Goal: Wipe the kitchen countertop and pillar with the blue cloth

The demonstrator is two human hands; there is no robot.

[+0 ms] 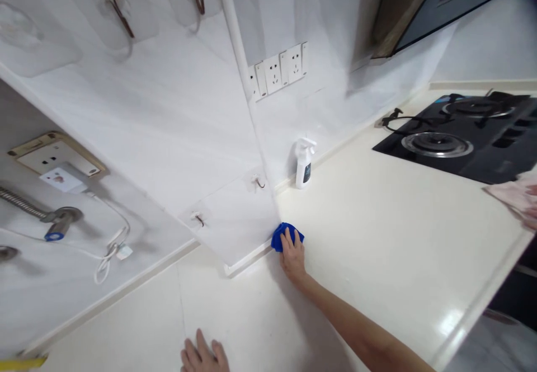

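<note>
A blue cloth (277, 239) is bunched under the fingers of my right hand (293, 259). That hand presses it against the corner where the countertop (361, 221) meets the foot of the white wall panel (247, 215). My left hand (205, 355) lies on the counter at the bottom of the view, its fingers spread and nothing in them; the wrist is cut off by the frame. Beyond the cloth, a white spray bottle (304, 165) stands upright against the back wall.
A black gas stove (461, 137) is set into the counter at right. At the right edge another person's hand (532, 207) rests on a pink cloth (509, 196). Wall sockets (274, 73), hooks (197, 218), a plugged-in cord (104, 260) and a valve (61, 224) line the walls.
</note>
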